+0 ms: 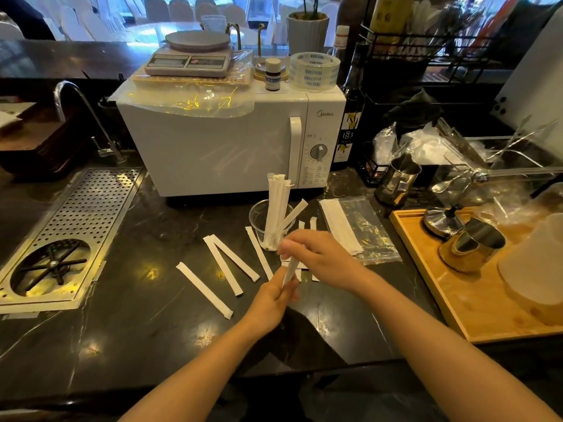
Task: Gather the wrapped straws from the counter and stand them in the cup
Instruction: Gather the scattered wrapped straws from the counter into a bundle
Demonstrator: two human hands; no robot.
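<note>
A clear plastic cup (pixel 257 219) stands on the dark counter in front of the microwave, with several white wrapped straws (pixel 277 202) upright in it. More wrapped straws (pixel 203 289) lie flat on the counter to the cup's left and front. One wrapped straw (pixel 289 271) is held between both hands just in front of the cup. My left hand (pixel 275 295) grips its lower end. My right hand (pixel 316 257) closes over its upper end and hides a few straws lying behind it.
A white microwave (pixel 225 147) stands behind the cup. A clear bag of wrapped straws (pixel 356 229) lies to the right. A wooden tray (pixel 451 300) with metal jugs sits at far right. A perforated steel drain plate (pixel 76 226) and a tap are at left.
</note>
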